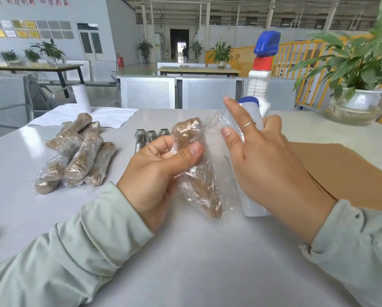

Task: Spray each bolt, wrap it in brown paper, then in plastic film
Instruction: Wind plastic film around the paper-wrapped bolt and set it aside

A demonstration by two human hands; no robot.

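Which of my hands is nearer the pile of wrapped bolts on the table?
Left. The left hand grips a wrapped bolt just right of the pile; the right hand is farther right, beyond that bolt.

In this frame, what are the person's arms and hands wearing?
Both arms are in pale grey-green long sleeves, bunched at the wrists. The right hand wears a thin silver ring on one finger; the left hand is bare, without gloves or jewellery showing.

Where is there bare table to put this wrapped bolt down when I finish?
Bare table lies in front of you between your sleeves, and between the wrapped pile and your left hand. It is crowded behind the hands: loose bolts, spray bottle, film roll and brown paper to the right.
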